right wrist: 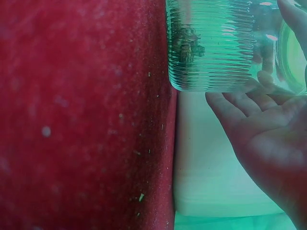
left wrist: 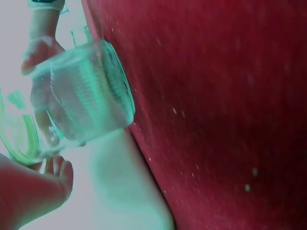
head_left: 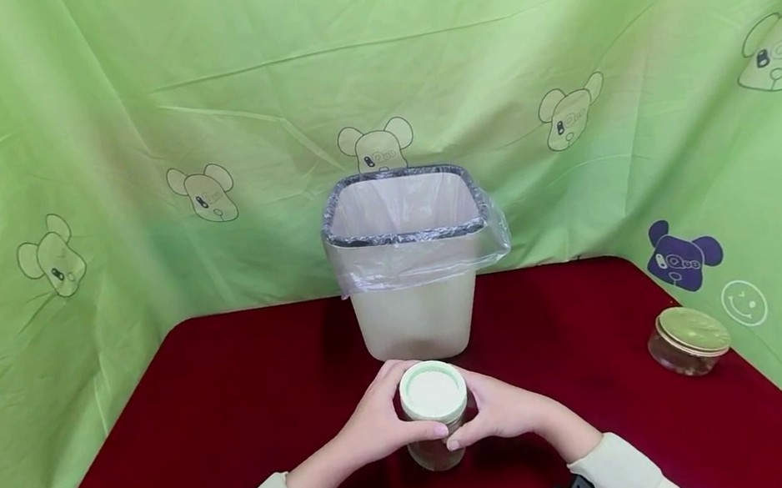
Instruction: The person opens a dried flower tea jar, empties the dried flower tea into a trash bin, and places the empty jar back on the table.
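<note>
A clear glass jar (head_left: 436, 458) with a pale green and white lid (head_left: 434, 394) stands upright close to me, between both hands. From the left, my left hand (head_left: 380, 423) grips it near the top, thumb across the front just under the lid. My right hand (head_left: 500, 406) holds it from the other side, and the two thumb tips nearly meet. In the right wrist view the glass (right wrist: 216, 52) shows fine ribs and a small brownish patch, whose nature I cannot tell. The jar's base (left wrist: 120, 84) is at the red cloth in the left wrist view.
Right behind the jar stands a pale bin (head_left: 417, 316) with a clear plastic liner (head_left: 495, 232) folded over its rim. A low round container (head_left: 684, 359) with a yellow-green lid (head_left: 694, 328) sits at the right edge of the red-covered table (head_left: 256, 407). Green printed cloth (head_left: 253, 130) hangs around.
</note>
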A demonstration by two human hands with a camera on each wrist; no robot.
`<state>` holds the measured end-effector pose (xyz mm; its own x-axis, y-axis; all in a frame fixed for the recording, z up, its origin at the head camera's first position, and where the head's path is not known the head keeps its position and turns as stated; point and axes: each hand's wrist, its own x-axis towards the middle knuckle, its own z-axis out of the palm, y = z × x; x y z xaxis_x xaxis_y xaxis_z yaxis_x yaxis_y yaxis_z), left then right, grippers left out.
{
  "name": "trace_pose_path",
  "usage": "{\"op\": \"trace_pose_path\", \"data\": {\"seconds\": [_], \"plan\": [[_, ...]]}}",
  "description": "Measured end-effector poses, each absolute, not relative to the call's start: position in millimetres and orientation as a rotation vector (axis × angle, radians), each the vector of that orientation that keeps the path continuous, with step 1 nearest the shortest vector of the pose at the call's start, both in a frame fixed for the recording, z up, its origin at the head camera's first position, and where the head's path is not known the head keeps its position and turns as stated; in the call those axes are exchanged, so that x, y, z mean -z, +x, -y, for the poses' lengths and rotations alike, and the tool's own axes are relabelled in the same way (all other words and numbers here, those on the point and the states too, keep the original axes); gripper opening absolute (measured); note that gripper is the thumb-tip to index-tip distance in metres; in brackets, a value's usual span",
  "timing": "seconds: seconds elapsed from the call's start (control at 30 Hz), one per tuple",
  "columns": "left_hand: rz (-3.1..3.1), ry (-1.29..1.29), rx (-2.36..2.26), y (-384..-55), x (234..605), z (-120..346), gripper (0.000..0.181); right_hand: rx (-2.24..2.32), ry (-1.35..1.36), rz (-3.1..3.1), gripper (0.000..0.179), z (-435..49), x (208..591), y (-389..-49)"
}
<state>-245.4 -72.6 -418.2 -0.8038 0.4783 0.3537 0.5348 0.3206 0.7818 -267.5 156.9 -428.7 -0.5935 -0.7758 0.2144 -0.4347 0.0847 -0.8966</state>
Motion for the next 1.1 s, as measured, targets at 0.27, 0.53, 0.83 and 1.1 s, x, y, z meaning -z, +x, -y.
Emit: {"op": "trace_pose_path", "data": {"seconds": [0.27,0.53,0.83,1.1], "plan": [[2.499,-0.828,1.462,-233.4,418.9,67.2,0.072,1.519,-1.169,-2.077,0.075,-157.2,428.8,-266.0],[2.486,-0.747,1.388,-223.9,416.6,64.6,0.072,1.528,-1.174,-2.061,0.076,-156.3,427.9,-265.6],[2.525,-0.648,1.315,-220.3,411.6,59.7,0.077,1.496,-1.161,-2.129,0.076,-156.9,427.7,-265.5],[2.557,-0.688,1.349,-223.5,409.0,65.3,0.082,1.525,-1.192,-2.081,0.077,-156.4,427.4,-265.2]]}}
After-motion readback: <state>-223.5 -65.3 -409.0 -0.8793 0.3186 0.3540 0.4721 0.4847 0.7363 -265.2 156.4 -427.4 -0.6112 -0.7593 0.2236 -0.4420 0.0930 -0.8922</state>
